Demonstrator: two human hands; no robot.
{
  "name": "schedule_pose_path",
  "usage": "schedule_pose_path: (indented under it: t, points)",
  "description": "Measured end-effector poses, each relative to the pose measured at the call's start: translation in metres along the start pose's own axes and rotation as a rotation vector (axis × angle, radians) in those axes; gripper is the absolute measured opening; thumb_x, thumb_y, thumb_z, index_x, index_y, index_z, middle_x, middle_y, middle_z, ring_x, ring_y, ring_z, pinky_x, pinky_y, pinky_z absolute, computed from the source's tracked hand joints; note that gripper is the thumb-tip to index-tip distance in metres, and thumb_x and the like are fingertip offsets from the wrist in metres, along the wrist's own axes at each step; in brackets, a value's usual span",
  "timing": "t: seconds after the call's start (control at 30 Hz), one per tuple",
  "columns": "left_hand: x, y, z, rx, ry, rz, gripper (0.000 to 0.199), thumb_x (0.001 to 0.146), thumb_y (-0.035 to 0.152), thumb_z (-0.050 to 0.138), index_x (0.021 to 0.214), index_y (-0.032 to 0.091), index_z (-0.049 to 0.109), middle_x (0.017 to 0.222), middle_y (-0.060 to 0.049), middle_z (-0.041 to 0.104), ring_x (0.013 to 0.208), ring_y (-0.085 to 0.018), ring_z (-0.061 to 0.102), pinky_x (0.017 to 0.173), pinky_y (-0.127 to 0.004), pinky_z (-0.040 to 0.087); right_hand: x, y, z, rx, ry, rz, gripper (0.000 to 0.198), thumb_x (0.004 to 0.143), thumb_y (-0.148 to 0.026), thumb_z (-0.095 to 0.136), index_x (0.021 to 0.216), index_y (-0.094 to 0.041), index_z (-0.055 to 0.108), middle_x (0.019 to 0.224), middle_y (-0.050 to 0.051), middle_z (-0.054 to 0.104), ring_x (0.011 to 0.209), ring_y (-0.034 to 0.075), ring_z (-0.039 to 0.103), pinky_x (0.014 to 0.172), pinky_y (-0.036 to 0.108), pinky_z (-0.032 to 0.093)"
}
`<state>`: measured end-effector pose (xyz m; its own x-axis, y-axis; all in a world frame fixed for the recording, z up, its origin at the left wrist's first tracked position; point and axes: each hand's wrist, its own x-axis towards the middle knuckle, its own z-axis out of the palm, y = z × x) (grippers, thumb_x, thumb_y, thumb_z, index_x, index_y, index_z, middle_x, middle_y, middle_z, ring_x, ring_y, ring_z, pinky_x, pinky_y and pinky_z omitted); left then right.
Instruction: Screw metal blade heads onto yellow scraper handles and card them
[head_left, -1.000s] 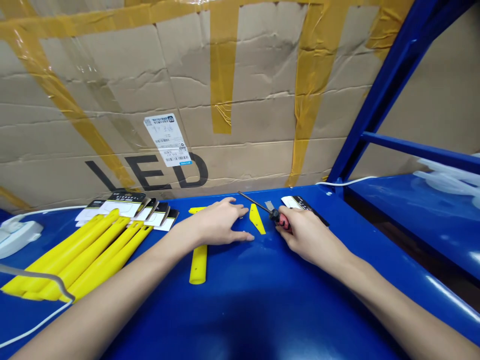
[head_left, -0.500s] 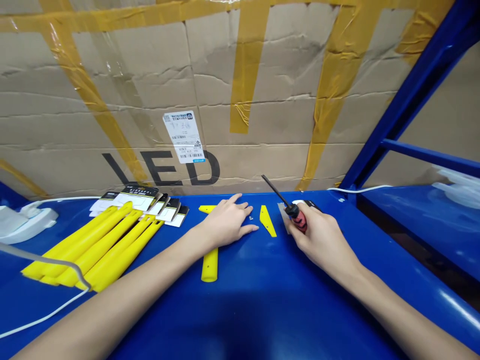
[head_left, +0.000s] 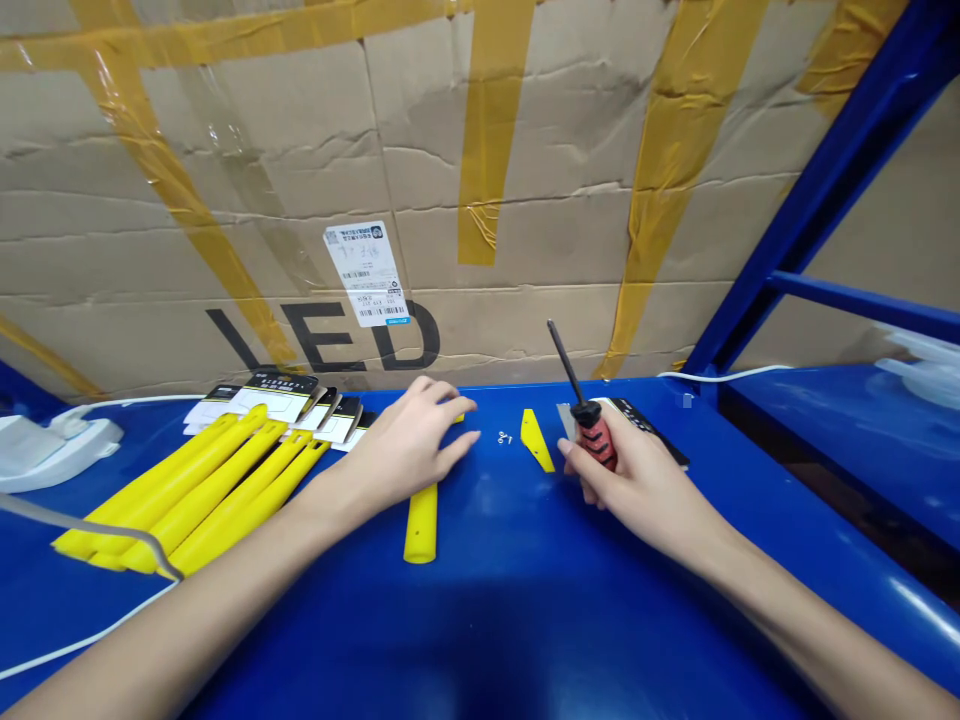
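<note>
My right hand (head_left: 637, 465) is wrapped round the red and black handle of a screwdriver (head_left: 596, 430), its dark shaft pointing up and away. My left hand (head_left: 412, 440), fingers apart, is over a yellow scraper-like tool and hides its middle. The tool's rounded yellow handle (head_left: 421, 530) shows below the hand, and a bit of its head past the fingers. Between my hands lie a few small silver screws (head_left: 505, 438) and a flat, angled yellow plate (head_left: 536, 441) with holes. A thin metallic blade (head_left: 566, 421) lies beside the screwdriver, partly covered by my right hand.
Several yellow tools (head_left: 217, 490) with black-and-white cards (head_left: 274, 390) lie at left, near a white cable (head_left: 82, 635) and a white device (head_left: 79, 445). Another card (head_left: 656, 435) lies beyond my right hand. A taped cardboard box (head_left: 555, 200) backs the blue surface (head_left: 525, 620); a blue frame (head_left: 817, 180) rises at right.
My left hand has moved left from beside the screws to over the yellow tool, uncovering the screws. My right hand has tilted the screwdriver more upright and shifted slightly, showing more of the card.
</note>
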<state>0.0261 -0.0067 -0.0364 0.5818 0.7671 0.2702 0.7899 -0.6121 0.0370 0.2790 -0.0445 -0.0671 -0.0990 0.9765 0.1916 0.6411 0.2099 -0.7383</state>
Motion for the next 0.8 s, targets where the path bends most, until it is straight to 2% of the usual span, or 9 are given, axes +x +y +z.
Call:
schedule_pose_path:
  t: [0.1, 0.2, 0.33, 0.47, 0.57, 0.7, 0.8]
  points:
    - [-0.022, -0.006, -0.005, -0.066, -0.014, -0.189, 0.036, 0.098, 0.041, 0.050, 0.118, 0.017, 0.066, 0.106, -0.011, 0.063, 0.089, -0.025, 0.063, 0.085, -0.045, 0.054, -0.006, -0.007, 0.006, 0.211, -0.150, 0.086, 0.024, 0.091, -0.044, 0.056, 0.090, -0.025, 0.042, 0.066, -0.004, 0.059, 0.048, 0.014, 0.056, 0.047, 0.027, 0.044]
    - [-0.040, -0.008, 0.002, -0.218, -0.038, -0.213, 0.031, 0.096, 0.041, 0.054, 0.112, 0.018, 0.067, 0.096, -0.007, 0.061, 0.080, -0.021, 0.062, 0.078, -0.039, 0.054, -0.009, -0.012, 0.011, 0.300, -0.200, 0.146, 0.030, 0.088, -0.042, 0.062, 0.107, -0.026, 0.045, 0.066, -0.005, 0.060, 0.046, 0.013, 0.056, 0.042, 0.023, 0.042]
    - [-0.051, -0.004, 0.016, -0.320, 0.038, -0.208, 0.029, 0.098, 0.039, 0.051, 0.113, 0.020, 0.066, 0.100, -0.007, 0.060, 0.079, -0.018, 0.061, 0.077, -0.035, 0.053, -0.007, -0.018, 0.019, 0.379, -0.202, 0.168, 0.055, 0.088, -0.044, 0.063, 0.135, -0.029, 0.038, 0.069, -0.005, 0.062, 0.044, 0.012, 0.054, 0.038, 0.021, 0.041]
    - [-0.045, 0.000, 0.024, -0.297, 0.065, -0.240, 0.029, 0.100, 0.035, 0.046, 0.111, 0.019, 0.066, 0.100, -0.008, 0.062, 0.084, -0.020, 0.063, 0.080, -0.037, 0.054, 0.000, -0.023, 0.028, 0.398, -0.202, 0.141, 0.063, 0.087, -0.045, 0.064, 0.140, -0.030, 0.035, 0.074, -0.004, 0.065, 0.044, 0.011, 0.053, 0.039, 0.021, 0.041]
    - [-0.040, 0.003, 0.026, -0.292, 0.062, -0.267, 0.034, 0.100, 0.040, 0.044, 0.114, 0.018, 0.066, 0.106, -0.011, 0.065, 0.089, -0.024, 0.066, 0.082, -0.040, 0.055, 0.004, -0.028, 0.034, 0.401, -0.196, 0.147, 0.065, 0.086, -0.045, 0.066, 0.141, -0.030, 0.035, 0.074, -0.004, 0.066, 0.045, 0.011, 0.053, 0.038, 0.020, 0.040]
    - [-0.048, 0.005, 0.014, -0.281, 0.068, -0.267, 0.040, 0.103, 0.042, 0.038, 0.123, 0.018, 0.062, 0.110, -0.012, 0.066, 0.100, -0.026, 0.066, 0.088, -0.041, 0.054, 0.009, -0.042, 0.040, 0.401, -0.233, 0.190, 0.066, 0.084, -0.046, 0.068, 0.140, -0.029, 0.038, 0.072, -0.004, 0.065, 0.043, 0.011, 0.052, 0.036, 0.020, 0.037]
    - [-0.069, 0.001, -0.007, -0.150, -0.003, -0.261, 0.038, 0.103, 0.037, 0.036, 0.115, 0.017, 0.066, 0.104, -0.012, 0.068, 0.094, -0.027, 0.067, 0.085, -0.042, 0.055, 0.014, -0.064, 0.045, 0.438, -0.270, 0.233, 0.064, 0.082, -0.049, 0.069, 0.137, -0.028, 0.044, 0.071, -0.003, 0.065, 0.042, 0.010, 0.050, 0.035, 0.020, 0.032]
